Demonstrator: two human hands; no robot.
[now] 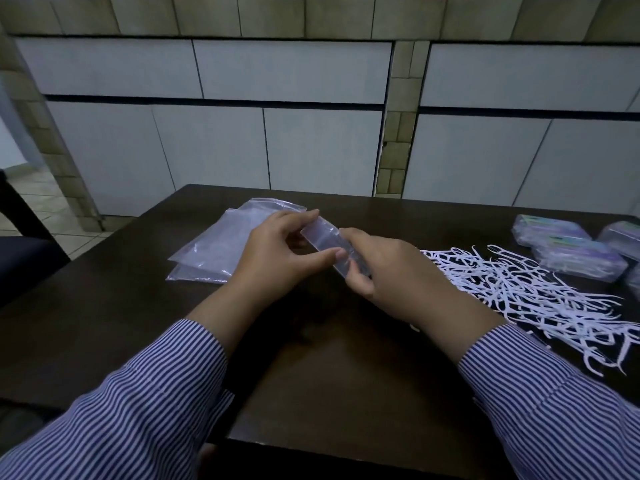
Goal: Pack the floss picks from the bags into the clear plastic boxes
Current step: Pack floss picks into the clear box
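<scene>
Two hands together at frame centre, both clamped on one clear plastic box (329,245) held above the dark table (311,368). Left hand (280,251) at 9 o'clock of the box, fingers curled over its far edge, thumb pressed on the near long side. Right hand (384,268) at 3 o'clock of the box, fingers wrapped round its lower right end, thumb tucked underneath. Box tilted, long axis running 11 to 5 o'clock, contents not readable through the plastic. Striped sleeves (149,403) on both forearms.

Loose floss picks (540,299) heaped on the table at 3 to 4 o'clock of the hands, white, tangled, touching each other, spread out to the right frame edge. Pile just beside the right wrist, contact not clear. Stack of flat clear bags (221,247) on the table at 9 to 10 o'clock of the hands, partly hidden behind the left hand, looking flat and empty. Several more boxes (568,251) at 2 o'clock near the far right table edge, clustered and touching, green and purple labels inside, filled or not hard to tell.

Beyond the table at 12 o'clock, tiled wall (294,133) with white panels. Dark chair edge (24,244) at 9 o'clock, off the table.
</scene>
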